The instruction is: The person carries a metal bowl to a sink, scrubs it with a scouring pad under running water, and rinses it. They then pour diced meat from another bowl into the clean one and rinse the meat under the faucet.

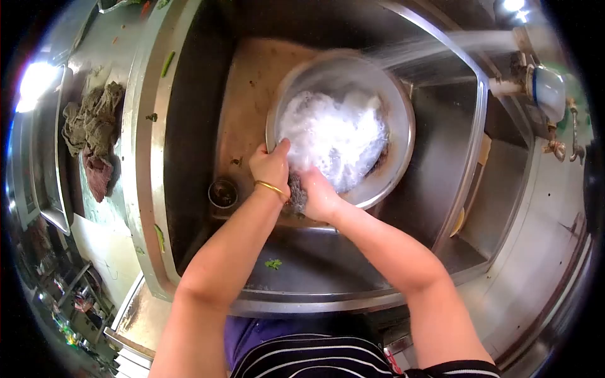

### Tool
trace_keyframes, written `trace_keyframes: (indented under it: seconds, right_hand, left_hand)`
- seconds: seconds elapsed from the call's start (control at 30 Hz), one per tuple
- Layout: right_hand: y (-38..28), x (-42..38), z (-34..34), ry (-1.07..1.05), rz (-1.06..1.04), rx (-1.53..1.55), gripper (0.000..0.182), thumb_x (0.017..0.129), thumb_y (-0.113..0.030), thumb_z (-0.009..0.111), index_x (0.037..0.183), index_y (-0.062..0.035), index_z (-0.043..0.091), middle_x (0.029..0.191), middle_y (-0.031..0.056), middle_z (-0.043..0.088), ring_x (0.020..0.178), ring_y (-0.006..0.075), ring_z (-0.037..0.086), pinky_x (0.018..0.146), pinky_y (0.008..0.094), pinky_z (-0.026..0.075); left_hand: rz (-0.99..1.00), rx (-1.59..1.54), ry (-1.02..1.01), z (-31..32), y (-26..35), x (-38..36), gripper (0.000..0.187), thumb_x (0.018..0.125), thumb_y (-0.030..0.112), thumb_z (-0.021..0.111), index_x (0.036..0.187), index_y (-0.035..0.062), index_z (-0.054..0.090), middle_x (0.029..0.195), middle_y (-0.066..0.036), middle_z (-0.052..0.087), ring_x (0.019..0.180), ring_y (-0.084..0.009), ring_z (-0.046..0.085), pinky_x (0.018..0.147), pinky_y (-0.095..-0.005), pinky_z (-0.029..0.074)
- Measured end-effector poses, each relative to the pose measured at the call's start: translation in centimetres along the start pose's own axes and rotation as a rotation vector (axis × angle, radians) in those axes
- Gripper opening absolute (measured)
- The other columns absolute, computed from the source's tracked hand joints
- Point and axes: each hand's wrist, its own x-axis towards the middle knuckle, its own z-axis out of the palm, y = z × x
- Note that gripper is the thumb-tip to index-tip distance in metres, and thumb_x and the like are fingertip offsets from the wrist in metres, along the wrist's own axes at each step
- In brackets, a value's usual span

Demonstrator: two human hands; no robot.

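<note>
A large round metal basin sits in the sink, with white foaming water inside. My left hand, below a gold bangle, is closed at the basin's lower left rim. Close beside it, my right hand is at the near rim, its fingers partly hidden. Between the two hands is a dark, mesh-like scrubber, which both appear to grip. A stream of water runs from the tap at the right into the basin.
Wet cloths lie on the left counter. A round drain shows at the sink's lower left. Green scraps lie near the front edge. A divider separates a second compartment at right, with the tap beyond.
</note>
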Motion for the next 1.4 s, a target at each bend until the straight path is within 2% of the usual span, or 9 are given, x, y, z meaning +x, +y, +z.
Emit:
trace_keyframes:
  seconds: [0.17, 0.33, 0.67, 0.9, 1.03, 1.1, 1.2, 1.33, 1.4]
  right_hand:
    - [7.3, -5.8, -2.5, 0.093, -0.203, -0.719, 0.069, 0.060, -0.004, 0.068, 0.126, -0.0088, 0.050, 0.124, 0.0101, 0.055, 0.119, 0.0249, 0.049, 0.109, 0.0478, 0.023]
    - [-2.9, -2.7, -1.0, 0.134, -0.062, 0.055, 0.057, 0.073, 0.004, 0.054, 0.129, -0.0027, 0.045, 0.125, 0.0163, 0.053, 0.122, 0.0323, 0.044, 0.109, 0.0487, 0.024]
    - [-2.5, -3.5, 1.1, 0.271, -0.076, 0.182, 0.072, 0.061, -0.007, 0.070, 0.129, -0.0057, 0.046, 0.132, 0.0126, 0.050, 0.125, 0.0256, 0.045, 0.110, 0.0527, 0.014]
    - [4.8, -5.2, 1.6, 0.039, 0.087, -0.537, 0.074, 0.055, -0.005, 0.069, 0.126, -0.0095, 0.049, 0.117, 0.0101, 0.059, 0.114, 0.0256, 0.053, 0.110, 0.0523, 0.016]
    - [2.2, -5.3, 3.2, 0.292, -0.110, -0.222, 0.076, 0.058, -0.003, 0.067, 0.131, -0.0083, 0.044, 0.116, 0.0154, 0.060, 0.122, 0.0272, 0.045, 0.110, 0.0484, 0.018]
    - [5.0, -7.1, -0.4, 0.363, 0.416, 0.662, 0.043, 0.076, -0.008, 0.060, 0.119, -0.0100, 0.057, 0.112, 0.0146, 0.062, 0.108, 0.0248, 0.057, 0.102, 0.0396, 0.034]
    - [6.1, -7.0, -1.6, -0.005, 0.099, -0.663, 0.040, 0.074, -0.009, 0.063, 0.113, -0.0047, 0.056, 0.099, 0.0174, 0.063, 0.094, 0.0283, 0.059, 0.095, 0.0420, 0.040]
    - [-3.1, -1.4, 3.1, 0.311, -0.166, 0.206, 0.083, 0.061, -0.001, 0.061, 0.138, -0.0060, 0.033, 0.138, 0.0186, 0.040, 0.125, 0.0296, 0.042, 0.110, 0.0475, 0.020]
    - [-0.6, -2.1, 3.1, 0.255, -0.173, -0.144, 0.077, 0.065, -0.002, 0.060, 0.138, -0.0068, 0.034, 0.137, 0.0163, 0.042, 0.127, 0.0274, 0.041, 0.111, 0.0468, 0.019]
  left_hand:
    - [0.124, 0.089, -0.040, -0.3, 1.7, 0.4, 0.012, 0.081, 0.008, 0.067, 0.085, -0.0015, 0.062, 0.080, -0.003, 0.061, 0.068, -0.0111, 0.053, 0.064, -0.0258, 0.043]
    - [0.142, 0.098, 0.028, 1.0, 1.5, -1.7, 0.011, 0.082, 0.009, 0.068, 0.086, 0.0002, 0.063, 0.081, -0.002, 0.062, 0.070, -0.0106, 0.052, 0.064, -0.0254, 0.042]
    - [0.238, 0.092, 0.001, -0.3, 0.9, -1.4, 0.012, 0.082, 0.010, 0.068, 0.084, 0.0002, 0.062, 0.080, -0.001, 0.061, 0.070, -0.0103, 0.051, 0.064, -0.0254, 0.042]
    - [0.250, 0.183, -0.083, 0.2, 1.5, -1.7, 0.012, 0.082, 0.010, 0.069, 0.080, 0.0001, 0.062, 0.074, 0.001, 0.059, 0.065, -0.0078, 0.048, 0.060, -0.0240, 0.040]
    - [0.247, 0.169, -0.075, 0.2, 2.4, -2.7, 0.012, 0.082, 0.010, 0.069, 0.079, 0.0001, 0.062, 0.071, 0.002, 0.057, 0.064, -0.0070, 0.047, 0.058, -0.0232, 0.039]
    - [0.196, 0.180, -0.083, 0.2, 2.4, -2.8, 0.012, 0.082, 0.009, 0.068, 0.085, 0.0002, 0.062, 0.078, 0.000, 0.059, 0.069, -0.0088, 0.050, 0.063, -0.0244, 0.041]
    - [0.127, 0.193, -0.088, -0.1, 2.6, -2.4, 0.018, 0.082, 0.009, 0.068, 0.096, 0.0006, 0.061, 0.092, -0.003, 0.063, 0.081, -0.0126, 0.055, 0.074, -0.0270, 0.044]
    - [0.133, 0.138, -0.024, -0.9, 2.2, -1.3, 0.012, 0.084, 0.011, 0.067, 0.089, 0.0009, 0.062, 0.085, -0.002, 0.063, 0.073, -0.0104, 0.054, 0.068, -0.0254, 0.043]
    - [0.127, 0.070, -0.004, -1.5, 1.1, -0.9, 0.012, 0.084, 0.012, 0.067, 0.088, 0.0013, 0.062, 0.082, -0.001, 0.063, 0.072, -0.0096, 0.054, 0.066, -0.0253, 0.044]
